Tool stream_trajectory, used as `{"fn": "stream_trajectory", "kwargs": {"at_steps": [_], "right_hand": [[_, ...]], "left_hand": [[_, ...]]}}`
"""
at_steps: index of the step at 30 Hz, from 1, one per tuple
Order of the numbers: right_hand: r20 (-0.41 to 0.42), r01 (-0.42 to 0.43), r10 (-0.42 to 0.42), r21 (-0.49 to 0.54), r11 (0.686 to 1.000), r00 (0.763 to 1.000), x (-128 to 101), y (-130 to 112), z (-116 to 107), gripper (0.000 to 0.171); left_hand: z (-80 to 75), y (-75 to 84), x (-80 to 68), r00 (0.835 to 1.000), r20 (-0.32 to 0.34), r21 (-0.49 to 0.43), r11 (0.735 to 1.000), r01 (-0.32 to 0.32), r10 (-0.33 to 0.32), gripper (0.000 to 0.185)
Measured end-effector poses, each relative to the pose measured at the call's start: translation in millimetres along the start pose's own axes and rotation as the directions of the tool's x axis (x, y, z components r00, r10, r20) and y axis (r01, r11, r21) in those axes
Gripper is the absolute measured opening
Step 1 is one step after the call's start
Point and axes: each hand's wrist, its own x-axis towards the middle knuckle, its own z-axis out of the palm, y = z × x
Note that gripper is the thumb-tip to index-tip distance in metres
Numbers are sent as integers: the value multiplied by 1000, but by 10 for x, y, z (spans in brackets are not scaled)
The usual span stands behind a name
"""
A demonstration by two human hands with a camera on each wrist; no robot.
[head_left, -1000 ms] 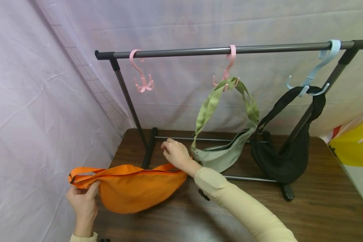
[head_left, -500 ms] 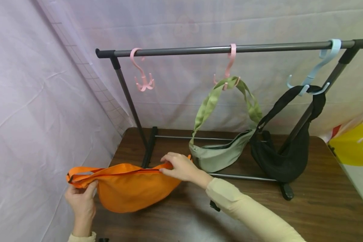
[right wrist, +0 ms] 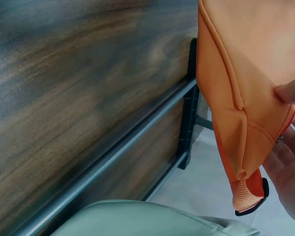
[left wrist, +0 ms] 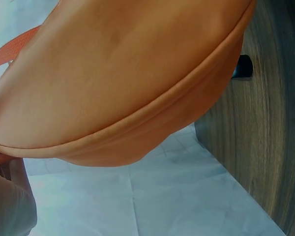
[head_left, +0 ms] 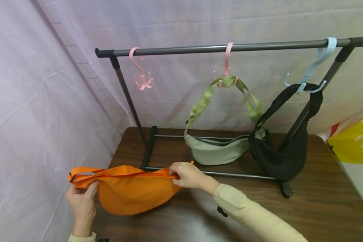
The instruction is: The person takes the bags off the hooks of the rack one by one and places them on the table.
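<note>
Both hands are on the orange bag [head_left: 133, 191] at the lower left of the head view. The right hand [head_left: 189, 175] pinches the bag's right end along the top edge, fingers curled over the fabric, and the left hand [head_left: 82, 201] grips the left end where the orange strap [head_left: 84, 172] bunches up. So the bag is stretched between the two, its belly hanging just over the wooden table [head_left: 305, 215]. Up close in the right wrist view you can see the seam and a little black strap end [right wrist: 258, 199] by the fingertips [right wrist: 292, 93].

Behind it stands a dark metal rack [head_left: 217, 50] across the middle of the frame. A green bag [head_left: 217, 151] hangs from the middle pink hook [head_left: 227, 64], a black bag [head_left: 278, 158] from the blue hook [head_left: 317, 67] at upper right, and another pink hook [head_left: 140, 72] sits bare at upper left.
</note>
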Motion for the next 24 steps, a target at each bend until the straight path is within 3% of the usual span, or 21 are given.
{"fn": "stream_trajectory", "kwargs": {"at_steps": [7, 14, 24], "right_hand": [[21, -15, 15, 18, 1000, 1000, -80, -19, 25, 10], [57, -28, 25, 58, 998, 998, -161, -41, 64, 13], [79, 0, -5, 64, 998, 997, -255, -128, 198, 14]], "left_hand": [[-25, 18, -24, 998, 16, 81, 995, 65, -67, 43], [-56, 25, -24, 987, -18, 272, 949, 159, -161, 41], [-186, 6, -77, 973, -61, 333, 915, 229, -222, 43]]}}
